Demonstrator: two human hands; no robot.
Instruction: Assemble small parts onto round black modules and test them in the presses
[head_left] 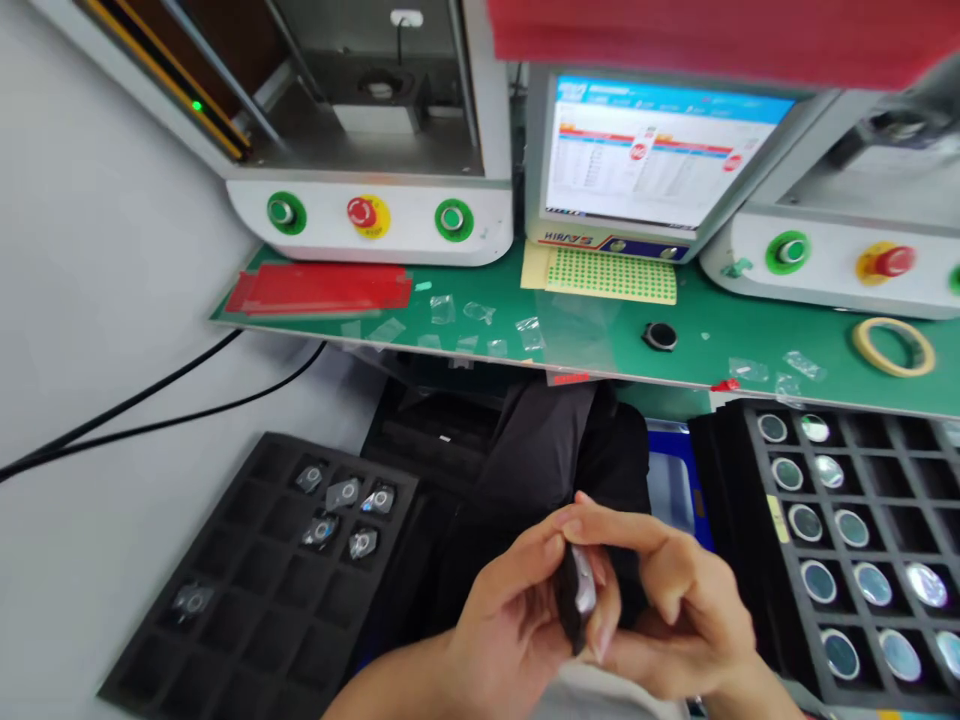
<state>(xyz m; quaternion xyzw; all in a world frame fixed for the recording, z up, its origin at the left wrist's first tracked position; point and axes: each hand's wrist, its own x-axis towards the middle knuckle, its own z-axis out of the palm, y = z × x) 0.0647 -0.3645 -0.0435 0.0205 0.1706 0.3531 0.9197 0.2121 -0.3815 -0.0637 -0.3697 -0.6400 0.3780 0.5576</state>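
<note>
A dark round watch case (579, 598) with a silvery side edge is held up on edge, between both hands, above the lap. My left hand (502, 615) is closed on it from the left, thumb and fingertips at its rim. From the right, my right hand (679, 605) pinches the same piece, with fingertips meeting the left ones at its top and bottom. Fingers cover part of the case. Another round black watch case (660, 336) lies on the green bench mat (480, 270) ahead.
A black foam tray (247, 600) at left holds several wrapped watch parts; another foam tray (900, 530) at right holds several round-faced pieces. Two button-fronted machines flank a monitor (637, 150). On the bench lie red film strips (319, 288), a green-dot sticker sheet (611, 277) and a tape roll (892, 347).
</note>
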